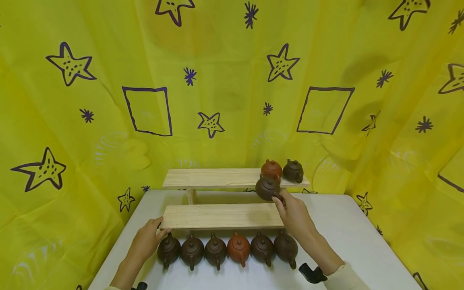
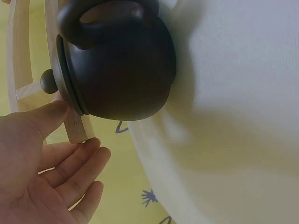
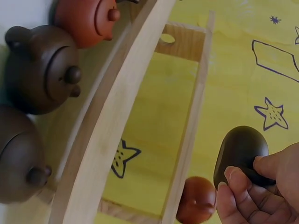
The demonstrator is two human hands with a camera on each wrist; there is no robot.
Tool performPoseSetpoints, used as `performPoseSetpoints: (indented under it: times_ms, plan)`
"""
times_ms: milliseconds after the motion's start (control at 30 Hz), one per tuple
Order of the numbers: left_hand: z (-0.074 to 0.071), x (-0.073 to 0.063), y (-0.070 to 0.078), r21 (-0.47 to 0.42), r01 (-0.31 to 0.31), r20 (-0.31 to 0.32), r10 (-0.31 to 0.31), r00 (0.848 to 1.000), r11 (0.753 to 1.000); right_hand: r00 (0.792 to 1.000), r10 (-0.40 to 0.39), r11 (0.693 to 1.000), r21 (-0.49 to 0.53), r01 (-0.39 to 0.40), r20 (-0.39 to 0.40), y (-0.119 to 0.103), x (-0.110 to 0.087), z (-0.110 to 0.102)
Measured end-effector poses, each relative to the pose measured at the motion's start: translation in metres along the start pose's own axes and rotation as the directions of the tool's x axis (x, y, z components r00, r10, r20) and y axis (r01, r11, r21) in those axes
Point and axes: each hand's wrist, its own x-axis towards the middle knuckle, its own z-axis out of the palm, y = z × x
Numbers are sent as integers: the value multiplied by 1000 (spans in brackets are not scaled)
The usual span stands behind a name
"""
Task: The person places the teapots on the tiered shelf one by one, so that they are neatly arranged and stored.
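My right hand (image 1: 295, 211) pinches the handle of a dark brown teapot (image 1: 266, 188), held up in front of the right part of the upper shelf (image 1: 214, 177). In the head view this teapot overlaps a reddish-brown teapot (image 1: 271, 167) standing on that shelf, with a dark teapot (image 1: 293, 171) to its right. My left hand (image 1: 146, 238) grips the left end of the lower shelf (image 1: 221, 215) of the wooden stand, thumb and fingertips at the board's end. Close by the left thumb, in the left wrist view, is another dark teapot (image 2: 121, 70).
On the white table (image 1: 348, 237), a row of teapots lines the stand's front: several dark ones, such as the leftmost teapot (image 1: 168, 250), and one reddish-brown teapot (image 1: 239, 247). Their handles point toward me. A yellow curtain (image 1: 232, 80) with drawn stars surrounds the table.
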Motion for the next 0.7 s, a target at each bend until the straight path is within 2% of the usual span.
performPoseSetpoints:
  times_ms: [200,400,700]
  plan:
    - [0,0,-1,7,-1,0,1,1000,1000,999,24,1000,10,-24,27,-8,23,15]
    - [0,-1,0,5,-1,-1,1,1000,1000,1000,17,1000,11,-17,12,-13,45,29]
    - [-1,-2,0,1,3,-9,-3,1000,1000,1000,21,999,-41,-21,2,-15,65,48]
